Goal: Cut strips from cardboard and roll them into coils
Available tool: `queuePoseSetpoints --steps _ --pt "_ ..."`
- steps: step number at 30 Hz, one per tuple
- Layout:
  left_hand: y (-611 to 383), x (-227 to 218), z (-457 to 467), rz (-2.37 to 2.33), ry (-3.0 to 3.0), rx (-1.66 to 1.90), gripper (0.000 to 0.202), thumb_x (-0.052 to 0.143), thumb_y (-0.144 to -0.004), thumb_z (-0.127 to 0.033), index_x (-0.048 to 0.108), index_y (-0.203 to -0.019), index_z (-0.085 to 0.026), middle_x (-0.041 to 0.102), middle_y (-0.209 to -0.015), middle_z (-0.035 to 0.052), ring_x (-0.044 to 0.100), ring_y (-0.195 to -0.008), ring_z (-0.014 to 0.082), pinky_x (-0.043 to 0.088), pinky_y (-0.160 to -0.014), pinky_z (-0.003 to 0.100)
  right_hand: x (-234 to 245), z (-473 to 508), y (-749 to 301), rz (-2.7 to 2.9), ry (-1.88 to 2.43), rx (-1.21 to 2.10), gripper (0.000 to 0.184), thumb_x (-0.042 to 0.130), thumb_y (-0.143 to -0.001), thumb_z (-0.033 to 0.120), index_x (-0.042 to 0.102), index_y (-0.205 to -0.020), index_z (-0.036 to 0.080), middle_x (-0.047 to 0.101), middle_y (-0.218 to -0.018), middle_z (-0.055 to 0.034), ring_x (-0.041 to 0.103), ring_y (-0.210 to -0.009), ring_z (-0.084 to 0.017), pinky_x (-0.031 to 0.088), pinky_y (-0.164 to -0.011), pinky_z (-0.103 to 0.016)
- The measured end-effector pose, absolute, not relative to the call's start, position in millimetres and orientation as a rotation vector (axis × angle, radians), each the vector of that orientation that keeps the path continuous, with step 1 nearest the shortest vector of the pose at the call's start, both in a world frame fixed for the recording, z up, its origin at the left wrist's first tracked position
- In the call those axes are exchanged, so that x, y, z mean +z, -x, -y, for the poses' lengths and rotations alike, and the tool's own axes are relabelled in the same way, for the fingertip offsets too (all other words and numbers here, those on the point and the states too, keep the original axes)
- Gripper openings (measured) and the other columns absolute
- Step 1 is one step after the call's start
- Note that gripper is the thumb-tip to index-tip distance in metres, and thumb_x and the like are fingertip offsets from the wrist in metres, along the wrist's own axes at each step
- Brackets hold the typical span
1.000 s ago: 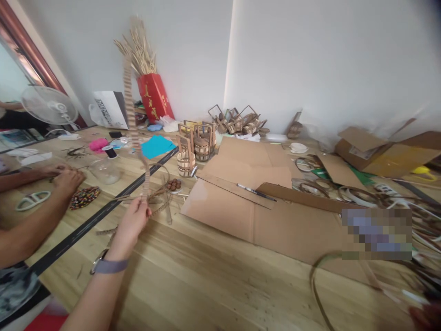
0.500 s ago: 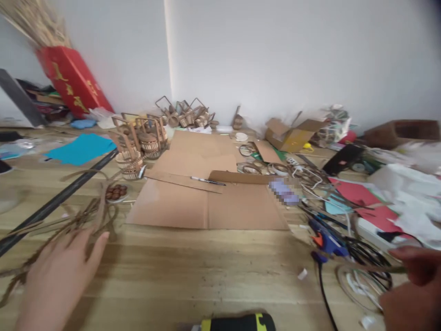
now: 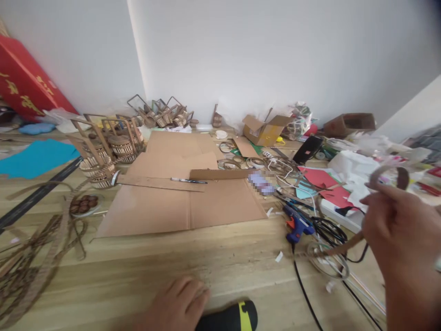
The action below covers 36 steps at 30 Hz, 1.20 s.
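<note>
My right hand [image 3: 399,230] is raised at the right, its fingers closed on a thin brown cardboard strip [image 3: 344,246] that curls up over the hand and trails down to the wooden table [image 3: 220,266]. My left hand [image 3: 175,305] rests low at the bottom centre, fingers curled loosely on the table beside a black and yellow object [image 3: 232,317]; it holds nothing that I can see. A blue glue gun [image 3: 295,226] lies just left of the strip's lower end.
Flattened cardboard sheets [image 3: 179,202] with a pen [image 3: 189,180] cover the middle. Small woven baskets [image 3: 103,151] stand at the left, corrugated strips [image 3: 37,257] lie at the far left. Red paper [image 3: 325,184], cables, scissors [image 3: 329,230] and an open box [image 3: 263,131] crowd the right.
The view has swung right. My left hand let go of the long corrugated strip and came down to the table's near edge. My right hand rose with the brown strip.
</note>
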<state>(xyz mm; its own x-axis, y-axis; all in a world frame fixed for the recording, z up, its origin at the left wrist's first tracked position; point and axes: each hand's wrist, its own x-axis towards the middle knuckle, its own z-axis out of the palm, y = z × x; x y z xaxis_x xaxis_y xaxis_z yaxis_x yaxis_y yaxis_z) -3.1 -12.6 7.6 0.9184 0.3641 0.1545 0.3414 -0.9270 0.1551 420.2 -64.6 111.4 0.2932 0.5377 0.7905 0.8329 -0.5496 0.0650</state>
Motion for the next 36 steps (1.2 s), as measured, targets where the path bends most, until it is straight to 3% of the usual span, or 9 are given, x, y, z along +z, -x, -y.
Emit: queuePoseSetpoints --steps 3,8,13,16,19,22,25,31,36 --pt "-10.3 -6.7 16.5 -0.545 -2.976 0.249 0.028 0.048 -0.095 -0.018 0.06 -0.121 -0.018 0.07 -0.11 0.0061 0.064 -0.096 0.0221 0.049 -0.084 0.031 114.1 44.1 -443.8 1.401 2.452 -1.082 0.044 0.029 -0.094 0.034 0.067 -0.103 0.013 0.071 -0.081 -0.0179 0.065 -0.075 -0.032 0.044 -0.066 -0.039" --pt "-20.0 -41.2 24.9 -0.58 -3.036 0.407 0.023 0.048 -0.096 -0.018 0.061 -0.114 -0.018 0.071 -0.098 0.0051 0.063 -0.085 0.0216 0.048 -0.074 0.031 72.0 30.6 -440.3 1.73 2.415 -0.916 0.054 0.033 -0.091 0.041 0.061 -0.117 0.003 0.061 -0.124 -0.0293 0.062 -0.103 -0.041 0.039 -0.092 -0.059" --pt "-23.3 -40.5 25.7 -0.532 -3.019 0.407 0.021 0.047 -0.097 -0.018 0.061 -0.113 -0.016 0.071 -0.095 0.0049 0.062 -0.082 0.0196 0.047 -0.071 0.028 19.1 18.0 -378.0 2.188 2.118 -0.582 0.038 0.043 -0.09 0.043 0.064 -0.118 0.027 0.069 -0.121 -0.0058 0.059 -0.119 -0.026 0.032 -0.109 -0.05" --pt "-25.8 -21.3 20.9 -0.512 -2.973 0.294 0.029 0.056 -0.095 -0.037 0.06 -0.114 -0.016 0.07 -0.096 0.0056 0.062 -0.083 0.0208 0.048 -0.073 0.029 7.2 6.7 -335.2 2.403 1.873 -0.166 0.039 0.047 -0.092 0.035 0.06 -0.127 0.028 0.064 -0.131 -0.009 0.054 -0.124 -0.028 0.029 -0.108 -0.059" --pt "-22.3 -1.1 8.7 -0.597 -2.844 0.221 0.046 0.063 -0.086 -0.053 0.06 -0.116 -0.018 0.069 -0.107 0.006 0.062 -0.093 0.0228 0.05 -0.082 0.033 7.7 -3.2 -307.5 2.472 1.803 0.016 0.035 0.05 -0.091 0.03 0.063 -0.123 0.026 0.064 -0.131 -0.0084 0.052 -0.127 -0.027 0.029 -0.11 -0.058" --pt "-4.7 8.7 -15.5 -0.87 -2.794 0.305 0.04 0.056 -0.093 -0.044 0.057 -0.124 -0.019 0.065 -0.119 0.0077 0.059 -0.107 0.0253 0.049 -0.091 0.039 9.4 -10.6 -302.7 2.429 1.868 0.003 0.034 0.05 -0.091 0.032 0.062 -0.123 0.029 0.064 -0.131 -0.0048 0.053 -0.126 -0.024 0.031 -0.111 -0.052" --pt "29.4 6.6 -50.2 -1.263 -2.758 0.545 0.037 0.04 -0.099 -0.038 0.061 -0.119 -0.015 0.065 -0.118 0.0118 0.06 -0.107 0.0271 0.048 -0.093 0.043 6.2 -16.8 -318.5 2.279 2.015 -0.088 0.034 0.044 -0.093 0.032 0.064 -0.12 0.026 0.065 -0.127 -0.0085 0.059 -0.119 -0.026 0.039 -0.105 -0.049" --pt "105.0 -4.0 -109.0 -1.997 -2.512 0.719 0.049 0.035 -0.091 -0.04 0.061 -0.113 -0.005 0.065 -0.112 0.022 0.059 -0.108 0.0376 0.045 -0.094 0.052 -9.3 -27.0 -363.7 1.947 2.296 -0.167 0.035 0.038 -0.093 0.028 0.065 -0.109 0.014 0.07 -0.112 -0.0199 0.068 -0.098 -0.033 0.051 -0.084 -0.046" --pt "122.6 -12.6 -130.1 -2.095 -2.095 0.654 0.049 0.038 -0.085 -0.038 0.059 -0.116 -0.006 0.065 -0.119 0.0211 0.06 -0.112 0.0346 0.045 -0.098 0.047 -21.1 -34.3 -374.5 1.773 2.346 -0.131 0.029 0.044 -0.09 0.03 0.066 -0.102 0.016 0.075 -0.094 -0.0149 0.072 -0.085 -0.028 0.052 -0.076 -0.038"
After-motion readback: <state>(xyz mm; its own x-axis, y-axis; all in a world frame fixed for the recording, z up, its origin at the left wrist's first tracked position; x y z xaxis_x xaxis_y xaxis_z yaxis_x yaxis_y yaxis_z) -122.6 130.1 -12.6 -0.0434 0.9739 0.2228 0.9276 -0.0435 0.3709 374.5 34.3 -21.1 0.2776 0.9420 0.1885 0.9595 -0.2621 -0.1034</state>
